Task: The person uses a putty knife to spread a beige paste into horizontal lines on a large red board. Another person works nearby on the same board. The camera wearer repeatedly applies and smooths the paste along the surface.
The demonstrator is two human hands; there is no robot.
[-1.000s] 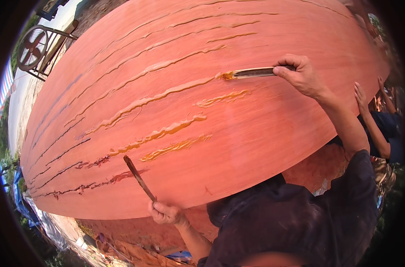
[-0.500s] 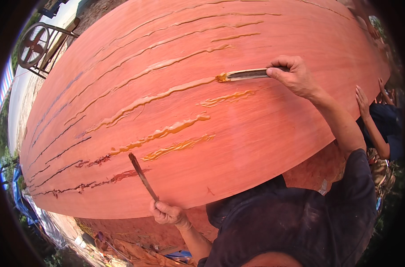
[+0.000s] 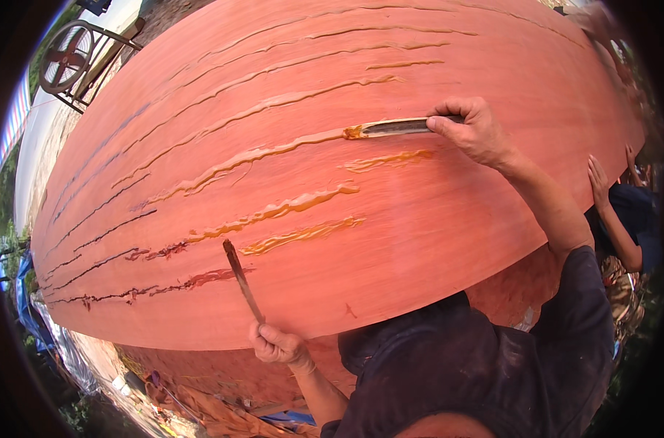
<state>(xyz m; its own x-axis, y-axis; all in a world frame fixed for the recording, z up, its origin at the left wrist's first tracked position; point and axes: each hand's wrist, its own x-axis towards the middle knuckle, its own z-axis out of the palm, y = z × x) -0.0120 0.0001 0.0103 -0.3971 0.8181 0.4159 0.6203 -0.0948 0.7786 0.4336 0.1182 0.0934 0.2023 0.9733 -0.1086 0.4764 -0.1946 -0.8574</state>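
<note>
A large curved salmon-pink surface, like a boat hull, fills most of the view. My right hand is closed round the end of a grooved strip, which looks like split bamboo. Amber paste coats its far tip, which meets the left part of a long raised bead of paste. Lower left, my left hand pinches a thin flat stick with a dark, stained tip. That tip points up beside an amber paste streak; whether it touches the surface I cannot tell.
Other paste beads and dark red seams run along the surface. At the right edge, another person's hand rests on it. A spoked wheel on a frame stands at the upper left; blue sheeting lies at far left.
The grooved strip's coated tip has slid left along the paste bead with my right hand. The view has shifted slightly; my left hand still holds the stick in nearly the same place.
</note>
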